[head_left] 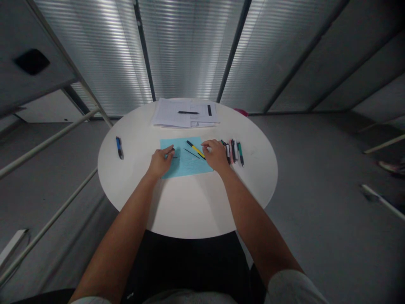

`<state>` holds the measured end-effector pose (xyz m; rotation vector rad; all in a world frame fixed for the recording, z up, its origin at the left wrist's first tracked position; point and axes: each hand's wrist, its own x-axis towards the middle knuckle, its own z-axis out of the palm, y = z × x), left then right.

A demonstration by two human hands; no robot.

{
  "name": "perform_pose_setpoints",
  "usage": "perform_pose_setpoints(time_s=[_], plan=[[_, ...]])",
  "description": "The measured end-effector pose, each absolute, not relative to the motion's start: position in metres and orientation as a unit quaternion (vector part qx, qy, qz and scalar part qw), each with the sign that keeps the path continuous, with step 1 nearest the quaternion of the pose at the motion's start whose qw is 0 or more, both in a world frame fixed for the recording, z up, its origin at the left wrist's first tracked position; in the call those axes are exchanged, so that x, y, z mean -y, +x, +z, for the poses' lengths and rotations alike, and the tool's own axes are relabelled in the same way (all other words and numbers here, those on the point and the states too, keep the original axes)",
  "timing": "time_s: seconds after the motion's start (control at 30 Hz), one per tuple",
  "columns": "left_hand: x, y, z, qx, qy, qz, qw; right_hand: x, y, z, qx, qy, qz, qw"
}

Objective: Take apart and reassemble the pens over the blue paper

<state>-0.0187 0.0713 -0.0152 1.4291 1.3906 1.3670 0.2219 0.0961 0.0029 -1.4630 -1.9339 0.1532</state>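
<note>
A light blue sheet [186, 166] lies on the round white table [190, 207]. My left hand [161, 161] is over its left side, thumb and fingers pinched on a small dark item too small to identify. My right hand [215, 154] is at the sheet's right edge with its fingers curled together; whatever may be between the fingertips is too small to see. Between my hands, a yellow and black pen [196, 150] and a thin dark rod [191, 153] lie slanted on the sheet. Several pens [233, 151] lie side by side just right of my right hand, partly hidden by it.
White papers [172, 113] with a black pen [188, 112] on top lie at the table's far edge. A blue pen [119, 147] is at the far left of the table. Metal rails [47, 156] stand left of the table.
</note>
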Motion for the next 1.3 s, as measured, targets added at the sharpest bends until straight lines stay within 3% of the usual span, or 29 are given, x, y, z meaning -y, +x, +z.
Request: perform_pose_setpoints(time_s=[0.17,0.47,0.7,1.07,1.2,1.3], plan=[[-0.076,-0.023,-0.019,-0.551,0.59,0.495,0.32,-0.101,0.227,0.0,0.734,-0.575,0.065,0.356],[-0.074,-0.024,-0.007,-0.522,0.472,0.575,0.418,-0.107,0.233,-0.007,0.735,-0.561,0.064,0.376],[-0.078,-0.043,-0.003,-0.424,0.275,0.669,0.544,-0.108,0.233,-0.009,0.711,-0.559,0.072,0.42],[-0.073,-0.043,0.007,-0.356,0.101,0.708,0.601,-0.101,0.223,-0.005,0.734,-0.615,0.054,0.282],[-0.074,-0.042,0.008,-0.361,0.11,0.706,0.599,-0.093,0.216,0.0,0.755,-0.624,0.025,0.198],[-0.075,-0.042,0.005,-0.365,0.127,0.704,0.596,-0.092,0.214,0.001,0.759,-0.624,0.016,0.186]])
